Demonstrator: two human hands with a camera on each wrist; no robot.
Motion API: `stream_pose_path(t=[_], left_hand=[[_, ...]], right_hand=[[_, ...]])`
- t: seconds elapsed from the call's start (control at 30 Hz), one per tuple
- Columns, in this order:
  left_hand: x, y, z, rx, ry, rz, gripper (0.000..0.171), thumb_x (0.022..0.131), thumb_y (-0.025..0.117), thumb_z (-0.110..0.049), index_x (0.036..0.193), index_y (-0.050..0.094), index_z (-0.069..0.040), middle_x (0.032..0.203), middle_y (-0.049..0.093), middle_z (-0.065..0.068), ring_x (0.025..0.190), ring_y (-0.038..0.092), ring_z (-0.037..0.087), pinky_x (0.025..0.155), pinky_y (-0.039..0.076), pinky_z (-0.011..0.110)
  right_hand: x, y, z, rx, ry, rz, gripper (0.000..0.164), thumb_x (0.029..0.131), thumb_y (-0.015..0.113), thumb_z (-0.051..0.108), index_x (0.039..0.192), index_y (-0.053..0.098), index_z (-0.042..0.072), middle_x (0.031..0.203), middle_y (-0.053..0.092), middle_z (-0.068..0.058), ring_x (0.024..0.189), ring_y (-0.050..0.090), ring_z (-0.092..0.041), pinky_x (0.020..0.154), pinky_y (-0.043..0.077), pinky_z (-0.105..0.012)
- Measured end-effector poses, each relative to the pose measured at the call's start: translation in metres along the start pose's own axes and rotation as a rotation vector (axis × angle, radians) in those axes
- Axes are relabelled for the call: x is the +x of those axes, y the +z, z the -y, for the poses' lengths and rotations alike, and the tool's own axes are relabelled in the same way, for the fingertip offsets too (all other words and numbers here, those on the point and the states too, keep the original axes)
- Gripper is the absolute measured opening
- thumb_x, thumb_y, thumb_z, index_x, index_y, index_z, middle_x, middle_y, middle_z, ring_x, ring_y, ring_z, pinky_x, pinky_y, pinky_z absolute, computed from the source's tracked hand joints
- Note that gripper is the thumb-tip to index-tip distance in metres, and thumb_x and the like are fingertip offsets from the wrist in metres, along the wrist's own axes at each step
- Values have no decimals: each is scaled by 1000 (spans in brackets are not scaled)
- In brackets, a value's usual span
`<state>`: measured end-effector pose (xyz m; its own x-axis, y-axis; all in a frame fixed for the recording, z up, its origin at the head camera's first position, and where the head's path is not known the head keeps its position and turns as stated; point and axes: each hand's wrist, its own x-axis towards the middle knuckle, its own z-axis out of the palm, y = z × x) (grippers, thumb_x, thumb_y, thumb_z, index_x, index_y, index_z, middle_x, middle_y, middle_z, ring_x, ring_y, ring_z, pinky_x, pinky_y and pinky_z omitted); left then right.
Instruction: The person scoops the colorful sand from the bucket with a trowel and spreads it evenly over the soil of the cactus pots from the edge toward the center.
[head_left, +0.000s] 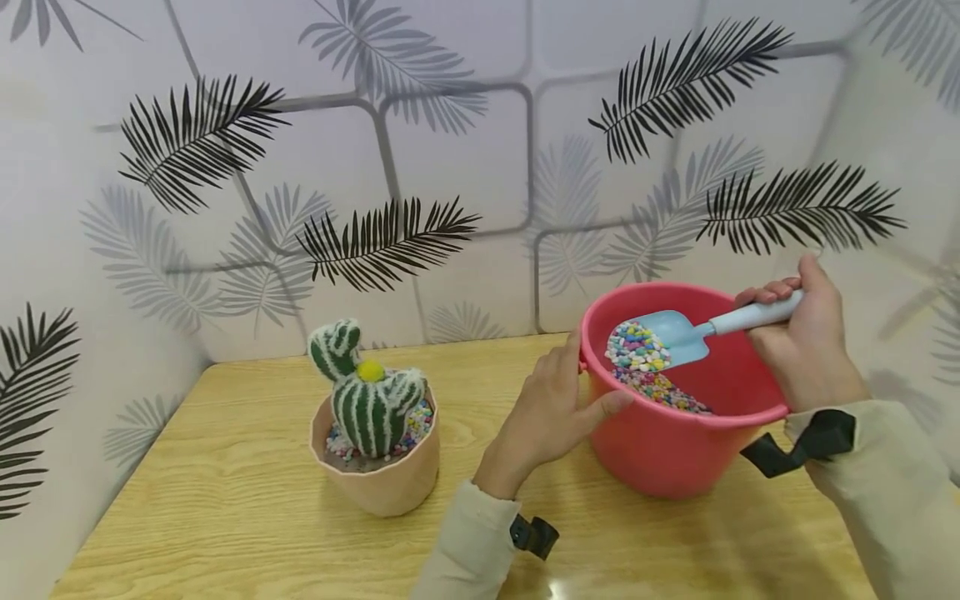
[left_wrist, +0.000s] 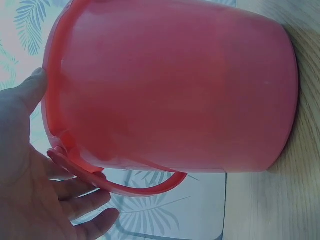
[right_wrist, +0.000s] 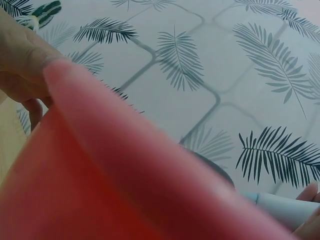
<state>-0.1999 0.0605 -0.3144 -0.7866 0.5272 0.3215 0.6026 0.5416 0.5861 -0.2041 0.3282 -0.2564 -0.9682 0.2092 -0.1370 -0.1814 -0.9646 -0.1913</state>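
In the head view, my right hand (head_left: 806, 333) grips the white handle of a small garden trowel (head_left: 750, 317). Its pale blue blade is over the red bucket (head_left: 675, 454), with colored pebbles (head_left: 641, 346) heaped at its tip. More pebbles (head_left: 660, 390) lie inside the bucket. My left hand (head_left: 543, 412) touches the bucket's left rim, thumb toward the front and fingers loosely extended. The left wrist view shows those fingers beside the bucket's hanging handle (left_wrist: 145, 191). In the right wrist view the rim hides most of the trowel; only part of its handle (right_wrist: 285, 207) shows.
A peach pot (head_left: 382, 492) holding a knitted green cactus (head_left: 367, 412) with a yellow pompom stands left of the bucket, pebbles around its base. Both stand on a wood-grain table (head_left: 217, 475). A leaf-patterned wall (head_left: 480, 175) rises behind.
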Motion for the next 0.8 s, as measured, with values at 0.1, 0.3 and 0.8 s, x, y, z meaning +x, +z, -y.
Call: stream_pose_path(t=[0.1,0.3,0.8], left_hand=[[0,-3,-1,4,-11,3,85,90,56,-54,152,18,-11,133,48,8,115,47,20,93,47,38],[-1,-5,-1,-25,-10,-9,80,90,59,-51,150,25,-9,137,45,7,115,46,19,94,47,35],[-8,-20,9,-24,27,-55,59,92,59,-30,139,38,-1,136,46,15,128,44,27,106,40,39]], right_hand=[[-1,1,-2,15,-7,-2,41,94,59,28,65,47,3,56,42,-11,50,43,-25,59,37,-33],[-5,3,-4,33,-10,-15,43,94,60,31,64,46,3,54,42,-11,50,42,-25,58,38,-34],[-15,8,-20,9,-41,27,46,92,59,37,65,43,4,57,42,-11,54,42,-24,76,37,-31]])
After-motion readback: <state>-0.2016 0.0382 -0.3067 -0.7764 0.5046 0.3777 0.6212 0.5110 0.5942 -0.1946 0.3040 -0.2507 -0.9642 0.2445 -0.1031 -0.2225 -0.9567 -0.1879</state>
